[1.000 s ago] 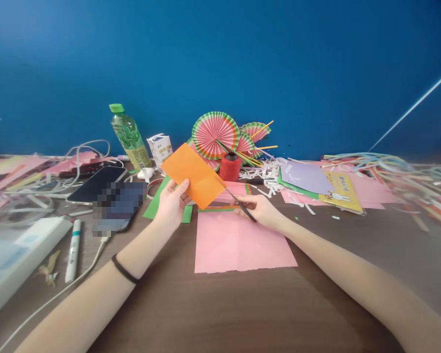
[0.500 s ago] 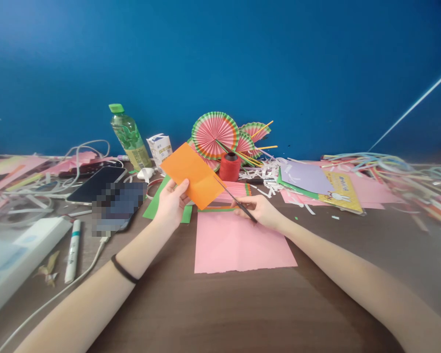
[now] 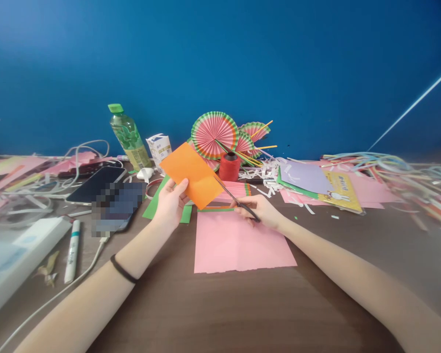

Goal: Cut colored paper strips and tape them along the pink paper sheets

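Above the far part of a pink sheet (image 3: 242,245), orange paper (image 3: 193,171) hung tilted, its near-left edge pinched between the left hand's (image 3: 172,202) thumb and fingers. Its right corner met the blades of black-handled scissors (image 3: 247,210), which the right hand (image 3: 262,212) gripped by the handles. Against half a second earlier, the paper had barely shifted, while the scissor handles had swung slightly to the right. Brown tabletop (image 3: 220,309) stretched near the pink sheet's ragged near edge, giving room there; a red thread spool (image 3: 230,169) and pleated fans (image 3: 215,135) bounded the far side.
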{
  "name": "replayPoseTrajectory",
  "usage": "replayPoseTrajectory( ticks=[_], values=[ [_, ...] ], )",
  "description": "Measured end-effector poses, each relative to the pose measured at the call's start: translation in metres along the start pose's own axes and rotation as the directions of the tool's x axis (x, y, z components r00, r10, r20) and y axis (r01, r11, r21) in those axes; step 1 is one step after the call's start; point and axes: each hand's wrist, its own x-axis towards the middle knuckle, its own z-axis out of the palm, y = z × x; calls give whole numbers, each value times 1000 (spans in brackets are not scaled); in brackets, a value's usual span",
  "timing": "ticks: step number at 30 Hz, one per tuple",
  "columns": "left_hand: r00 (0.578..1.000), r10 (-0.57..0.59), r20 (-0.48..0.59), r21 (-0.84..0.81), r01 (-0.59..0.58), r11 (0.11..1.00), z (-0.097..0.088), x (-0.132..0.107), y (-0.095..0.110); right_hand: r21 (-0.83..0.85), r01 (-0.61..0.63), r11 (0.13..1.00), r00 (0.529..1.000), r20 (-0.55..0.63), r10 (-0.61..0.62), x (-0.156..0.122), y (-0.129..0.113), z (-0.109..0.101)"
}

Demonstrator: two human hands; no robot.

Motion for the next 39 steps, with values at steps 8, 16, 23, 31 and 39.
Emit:
replayPoseTrajectory(
  ticks=[8,16,23,31,39],
  values=[
    [999,-25,39,26,24,999,1,-3,-3,-40,30,999,1000,9,-30,-1,2,1],
    [1000,4,-13,39,-4,999,-1,0,0,-10,33,999,999,24,-33,-1,3,1],
    [1000,-8,22,28,7,1000,1,-3,-3,29,16,999,1000,3,-16,-1,0,4],
    [998,-48,47,40,46,998,8,-14,-5,25,29,999,999,13,-30,-1,1,6],
    [993,-53,104,86,44,995,10,-19,-8,24,57,998,998,3,-57,0,1,7]
  ],
)
